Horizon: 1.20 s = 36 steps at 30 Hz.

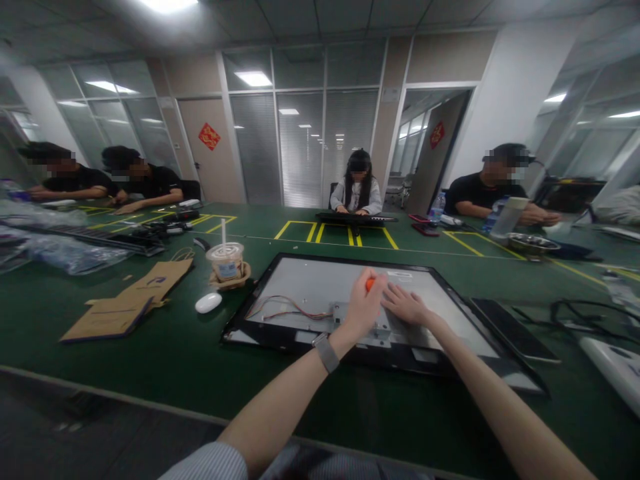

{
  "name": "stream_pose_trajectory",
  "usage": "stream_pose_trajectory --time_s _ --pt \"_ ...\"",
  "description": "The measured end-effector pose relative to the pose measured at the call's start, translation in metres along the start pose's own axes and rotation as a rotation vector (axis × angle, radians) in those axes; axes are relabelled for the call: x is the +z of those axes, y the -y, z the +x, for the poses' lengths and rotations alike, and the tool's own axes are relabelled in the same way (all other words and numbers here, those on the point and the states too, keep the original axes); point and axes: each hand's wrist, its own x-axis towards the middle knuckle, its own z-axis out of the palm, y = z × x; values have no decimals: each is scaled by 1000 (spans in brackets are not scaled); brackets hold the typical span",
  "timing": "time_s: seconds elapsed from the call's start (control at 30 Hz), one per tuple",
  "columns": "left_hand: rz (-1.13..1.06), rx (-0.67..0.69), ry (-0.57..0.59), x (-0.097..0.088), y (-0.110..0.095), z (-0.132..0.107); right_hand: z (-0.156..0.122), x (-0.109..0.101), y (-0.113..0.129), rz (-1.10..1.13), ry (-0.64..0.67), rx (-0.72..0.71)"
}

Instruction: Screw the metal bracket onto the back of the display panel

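Observation:
A large flat monitor panel (310, 273) with a black frame and a grey metal back lies on the green table in front of me. My left hand (364, 301), with a watch on its wrist, is closed round an orange-handled screwdriver (370, 285); its shaft and tip are hidden by the hand. Below that hand is a metal bracket (341, 311) fixed near the panel's lower middle. Thin coloured wires (290, 301) run leftward from it. My right hand (407, 305) rests with its fingers stretched out on the grey back, just right of the left hand.
Left of the panel are a lidded drink cup (226, 259), a white mouse (208, 303) and a brown paper bag (135, 297). A dark slab (513, 327) and black cables (595, 310) lie to the right. Several people sit around the table, one opposite with another panel (350, 218).

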Motion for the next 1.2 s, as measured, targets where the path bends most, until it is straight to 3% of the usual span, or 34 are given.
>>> stream_pose_trajectory --time_s 0.07,0.2,0.33,0.57,0.77,0.93,1.2 --pt "-5 -17 8 -2 0 0 2 -1 -1 69 -40 62" --pt "-2 -45 -17 -3 0 0 10 -3 0 101 -242 165" --pt "-14 -32 -29 -5 0 0 21 -5 2 -22 -191 237" --pt "-1 -18 -16 -8 0 0 28 -8 6 -36 -207 308" --pt "-23 -23 -1 -9 -2 0 31 -3 4 -19 -185 319" --pt "-65 -62 -53 -8 -1 -2 34 0 2 5 -151 299" --pt "131 162 -144 -6 8 -13 35 0 1 48 -161 313"
